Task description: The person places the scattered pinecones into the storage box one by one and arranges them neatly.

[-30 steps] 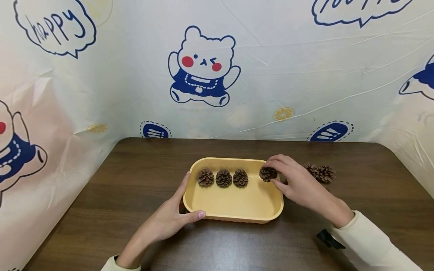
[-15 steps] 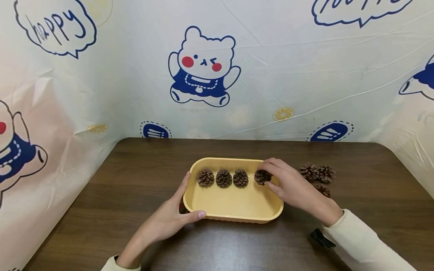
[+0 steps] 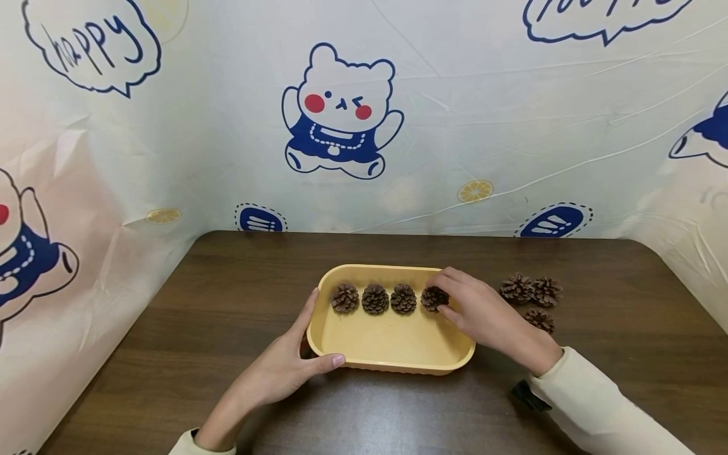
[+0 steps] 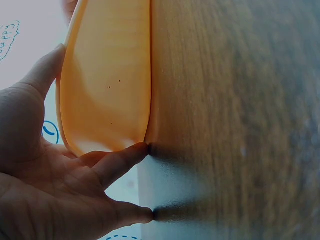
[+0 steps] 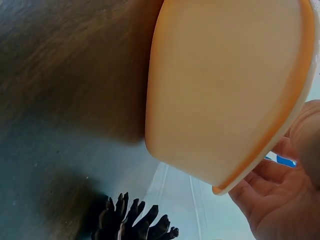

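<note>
Dark wooden table (image 3: 227, 297) beneath; on it, inside a yellow tray (image 3: 387, 340), a pine cone (image 3: 433, 298) sits pinched in the right hand (image 3: 483, 308), just beside three cones (image 3: 375, 299), apparently to extend their row. Spread wide around the tray's left end, the left hand (image 3: 284, 365) seems to steady it. Three loose cones (image 3: 516, 289) lie outside, probably kept within right-hand reach.

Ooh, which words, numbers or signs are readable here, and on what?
"happy": blue-outlined speech bubble, upper left of the white printed sheet.
"appy", cropped: bubble in the left wrist view.
Cut off, unreadable: upper-right bubble.
Unclear white marks: two dark-blue ovals.
None visible: yellow rectangular tray, brown pine cones.
</note>
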Motion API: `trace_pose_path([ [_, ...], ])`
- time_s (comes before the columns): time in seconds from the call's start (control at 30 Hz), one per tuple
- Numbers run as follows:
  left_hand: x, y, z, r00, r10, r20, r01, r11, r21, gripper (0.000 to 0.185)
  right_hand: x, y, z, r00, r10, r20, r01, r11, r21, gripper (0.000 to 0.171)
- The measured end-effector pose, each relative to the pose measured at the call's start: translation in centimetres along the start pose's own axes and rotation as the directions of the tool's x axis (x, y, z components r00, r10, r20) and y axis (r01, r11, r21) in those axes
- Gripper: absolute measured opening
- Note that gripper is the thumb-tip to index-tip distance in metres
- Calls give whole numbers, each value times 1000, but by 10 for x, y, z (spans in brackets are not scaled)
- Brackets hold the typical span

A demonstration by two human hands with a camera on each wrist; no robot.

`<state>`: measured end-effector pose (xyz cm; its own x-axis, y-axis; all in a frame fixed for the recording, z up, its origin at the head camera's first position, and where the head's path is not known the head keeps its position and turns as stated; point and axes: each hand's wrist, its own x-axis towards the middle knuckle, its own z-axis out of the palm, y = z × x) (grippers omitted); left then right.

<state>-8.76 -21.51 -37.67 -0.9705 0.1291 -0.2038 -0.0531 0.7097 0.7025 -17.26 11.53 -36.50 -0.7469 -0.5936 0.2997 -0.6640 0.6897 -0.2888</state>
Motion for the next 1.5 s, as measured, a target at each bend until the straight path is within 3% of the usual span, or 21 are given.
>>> trace_pose_path([
  [0.3,0,0,0,1000,-1,-1,1,1000,-3,117,4,-3,3,999,19,37,-16,998,-62,38],
  [0.8,0,0,0,1000,4,1,-4,1000,1,116,7,-3,13,1000,-7,10,8,989,-145,30],
  [1.5,0,0,0,1000,6,-4,-6,1000,0,116,10,-4,15,1000,4,27,1,983,-184,29],
])
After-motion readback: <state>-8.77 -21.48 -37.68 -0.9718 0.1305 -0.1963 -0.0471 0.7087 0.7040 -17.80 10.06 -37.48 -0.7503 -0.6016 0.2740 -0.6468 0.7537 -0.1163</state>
